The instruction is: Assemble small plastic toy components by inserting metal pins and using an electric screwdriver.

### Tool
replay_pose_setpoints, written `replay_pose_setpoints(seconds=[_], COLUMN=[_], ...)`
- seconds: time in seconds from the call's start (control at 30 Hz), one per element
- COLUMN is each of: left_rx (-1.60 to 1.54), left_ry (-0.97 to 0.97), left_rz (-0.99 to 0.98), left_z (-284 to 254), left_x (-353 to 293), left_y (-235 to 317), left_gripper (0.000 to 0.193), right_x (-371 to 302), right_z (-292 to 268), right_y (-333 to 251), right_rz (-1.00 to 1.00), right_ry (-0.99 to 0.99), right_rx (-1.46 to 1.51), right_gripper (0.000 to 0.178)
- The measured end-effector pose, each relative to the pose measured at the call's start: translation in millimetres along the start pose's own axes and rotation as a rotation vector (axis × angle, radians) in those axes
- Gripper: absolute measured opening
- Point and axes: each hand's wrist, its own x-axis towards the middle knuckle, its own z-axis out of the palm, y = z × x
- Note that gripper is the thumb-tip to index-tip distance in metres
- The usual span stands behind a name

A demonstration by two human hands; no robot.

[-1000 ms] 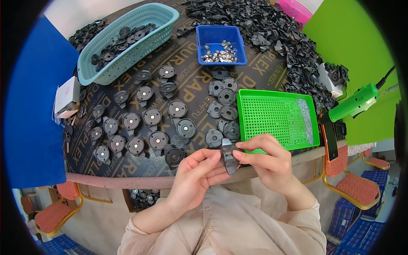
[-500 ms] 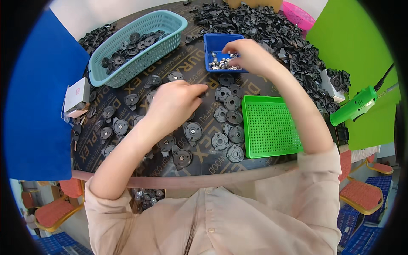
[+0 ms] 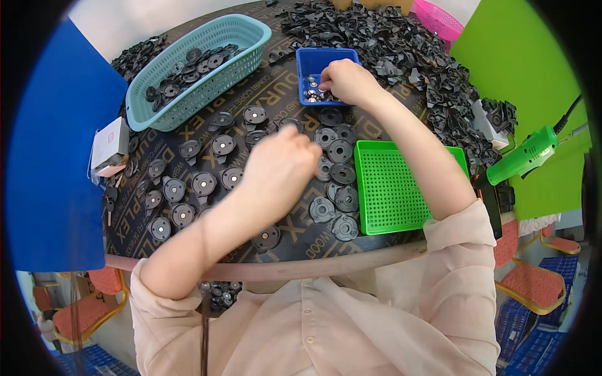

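Observation:
My left hand (image 3: 283, 164) is curled over the middle of the table, slightly blurred. Its fingertips face down beside a column of round black discs (image 3: 340, 150), and whatever they hold is hidden. Just beyond its knuckles a black disc-shaped part (image 3: 290, 123) lies partly covered. My right hand (image 3: 348, 81) reaches into a small blue bin (image 3: 318, 57). Its fingers are drawn together among small silver metal pieces (image 3: 311, 94); I cannot make out what is between the tips. Several black discs with bright centres (image 3: 203, 183) are spread left of my left forearm.
A green perforated tray (image 3: 401, 188) sits under my right forearm. A teal basket (image 3: 244, 69) of discs stands at the far left, and black plastic parts (image 3: 401, 56) are heaped at the back right. A green power screwdriver (image 3: 525, 154) hangs at the right, near a white box (image 3: 492, 128).
My left hand has moved right and a little nearer, and the dark part at its fingertips no longer shows. The fingers of my right hand, spread before, have closed together in the bin.

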Motion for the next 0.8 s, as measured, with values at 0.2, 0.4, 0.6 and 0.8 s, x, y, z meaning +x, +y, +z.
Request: replay_pose_setpoints(seconds=[0.2,0.4,0.6,0.8], left_rx=[-0.062,-0.020,-0.140,-0.771], left_ry=[-0.188,-0.200,0.078,0.284], left_rz=[-0.028,0.075,0.022,-0.303], left_z=[2.5,-0.6,-43.7,-17.9], left_x=[-38.5,-56.0,-66.8,-97.6], left_y=[52.8,62.8,60.6,62.3], left_gripper=[0.028,0.032,0.038,0.042], right_x=[0.4,-4.2,-34.3,-143.0], right_z=[-17.5,-22.1,-52.5,-82.5], right_y=[-8.0,-3.3,-20.1,-94.0], right_rz=[0.066,0.149,0.133,-0.314], right_ry=[0.013,0.012,0.039,0.129], right_rx=[0.187,0.373,0.460,0.571], right_gripper=[0.020,0.020,0.019,0.008])
